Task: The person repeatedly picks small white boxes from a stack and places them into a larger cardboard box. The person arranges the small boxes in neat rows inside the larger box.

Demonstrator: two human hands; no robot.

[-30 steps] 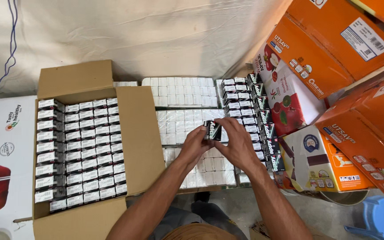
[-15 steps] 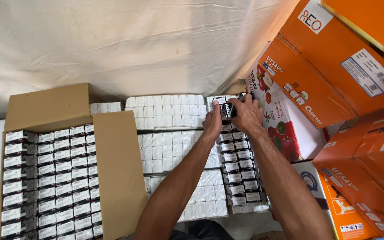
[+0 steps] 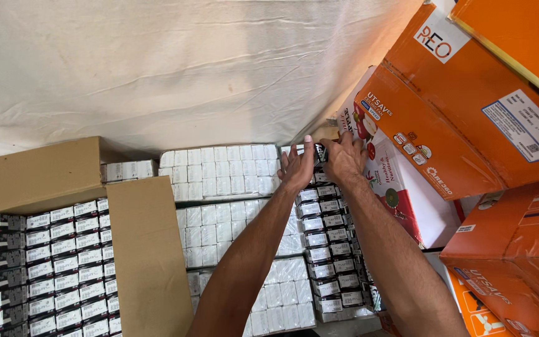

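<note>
The right hand (image 3: 344,159) pinches a small dark carton (image 3: 320,151) at the far end of the stacked column of cartons (image 3: 327,249); the left hand (image 3: 297,168) lies open-fingered just beside it; it looks light, stiff-walled, crushable, best held by its short sides.

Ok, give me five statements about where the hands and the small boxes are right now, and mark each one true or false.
1. Both hands are at the far end of the column of dark small boxes. True.
2. The left hand is inside the open carton. False: it is over the rows of boxes, well to the right of the carton.
3. The right hand holds a small dark box. True.
4. The open carton is empty. False: it is packed with rows of small boxes.
5. The white packs lie to the right of the dark column. False: they lie to its left.
</note>
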